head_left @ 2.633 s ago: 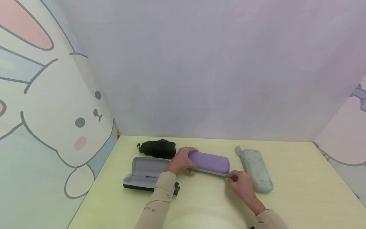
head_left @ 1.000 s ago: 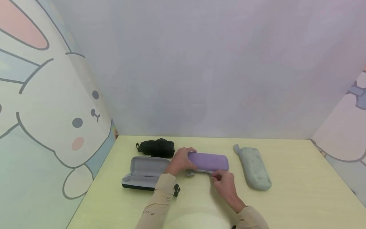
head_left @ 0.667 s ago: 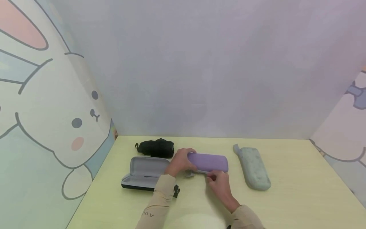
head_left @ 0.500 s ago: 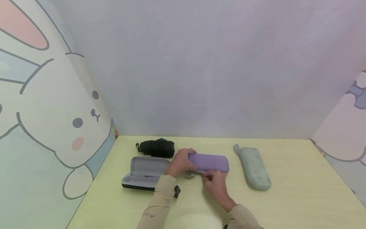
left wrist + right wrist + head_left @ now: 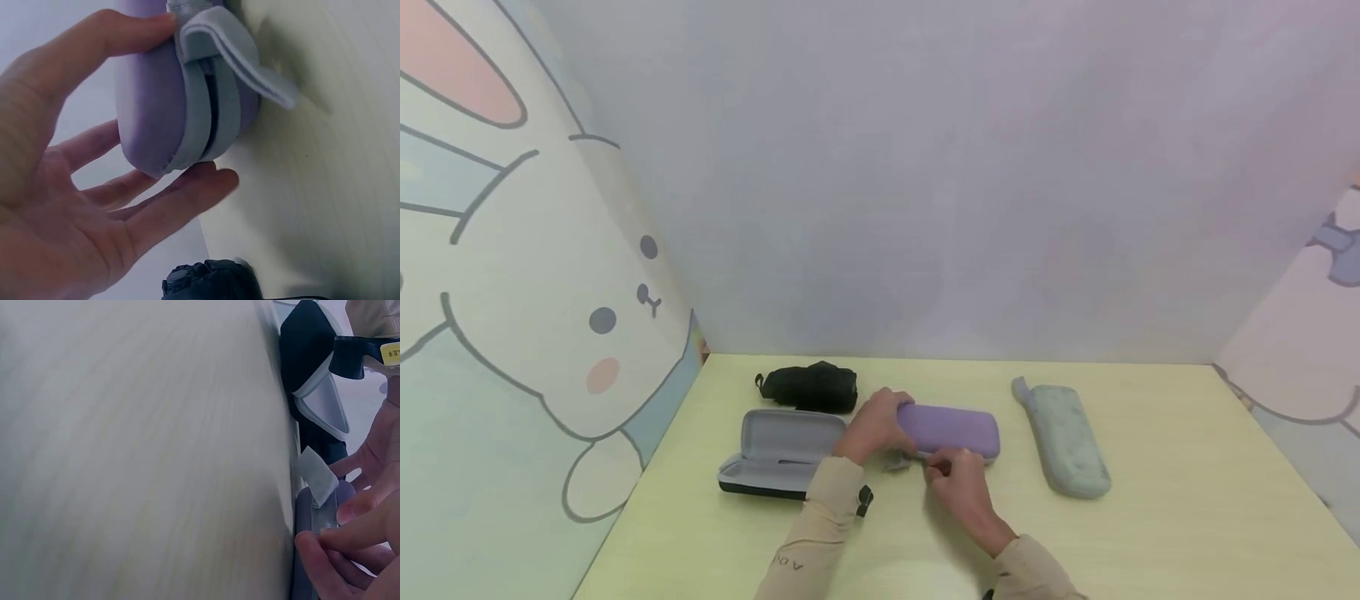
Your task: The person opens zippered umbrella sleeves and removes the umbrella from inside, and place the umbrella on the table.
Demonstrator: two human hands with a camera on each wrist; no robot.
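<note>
A purple zippered hard case (image 5: 953,429) lies on the table in the head view. My left hand (image 5: 877,423) grips its left end, with the thumb at the front side and the fingers behind. In the left wrist view a grey fabric loop (image 5: 240,53) sticks out from that end, and a dark slit shows between the grey zipper bands (image 5: 199,125). My right hand (image 5: 958,487) pinches at the zipper on the front edge, left of the case's middle. Its fingertips (image 5: 307,540) hide the zipper pull in the right wrist view.
Left of the hands lies an unfolded black case with a grey lining (image 5: 793,433). A black rolled pouch (image 5: 810,387) sits behind it. To the right is a grey-green case (image 5: 1069,442) with a strap. A wall borders the pale yellow table (image 5: 1187,483) at the back.
My right hand has slid leftward along the purple case's front edge, from its right corner to left of the middle. My left hand keeps its grip on the left end.
</note>
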